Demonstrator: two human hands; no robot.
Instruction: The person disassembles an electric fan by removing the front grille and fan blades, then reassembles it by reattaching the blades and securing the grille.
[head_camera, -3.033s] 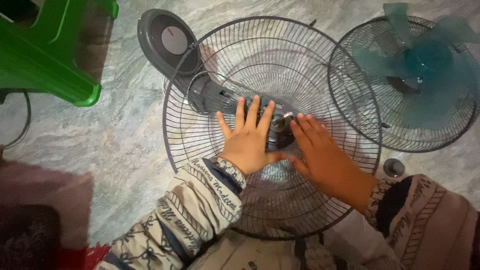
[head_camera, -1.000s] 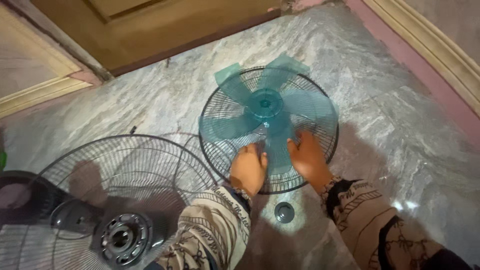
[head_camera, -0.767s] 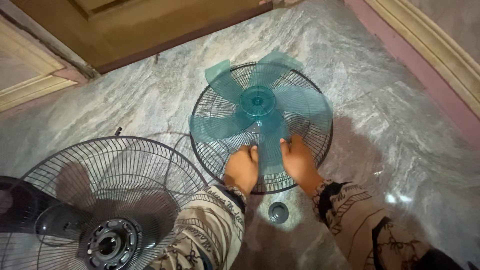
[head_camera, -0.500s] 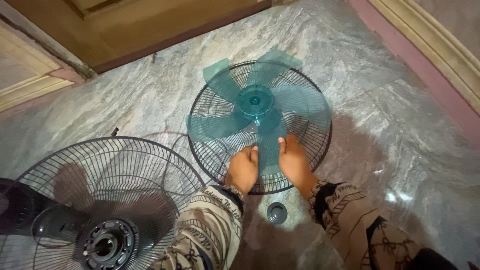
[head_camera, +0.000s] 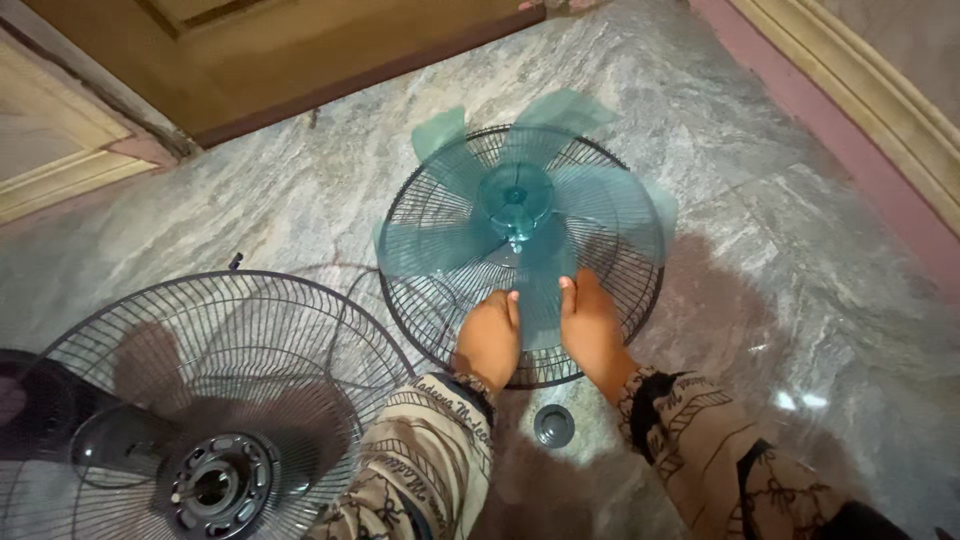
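Since half a second ago the view has barely shifted; both hands stay on the near edge of the blade, which sits much as before. Three seconds ago they were pressed on the other grille by the motor instead.

At centre frame the teal blade lies on a round black grille on the marble floor. The left hand and right hand sit side by side at the lower rim, fingers curled narrow around the nearest blade lobe, thumbs up and on either side of it.

Just below the hands, between the patterned sleeves, a small round grey cap lies on the floor. At lower left a second grille carries the motor hub, with a dark base at the frame's left edge. A thin cable curves between the two grilles. A wooden door fills the upper left; a pink skirting strip runs down the upper right.
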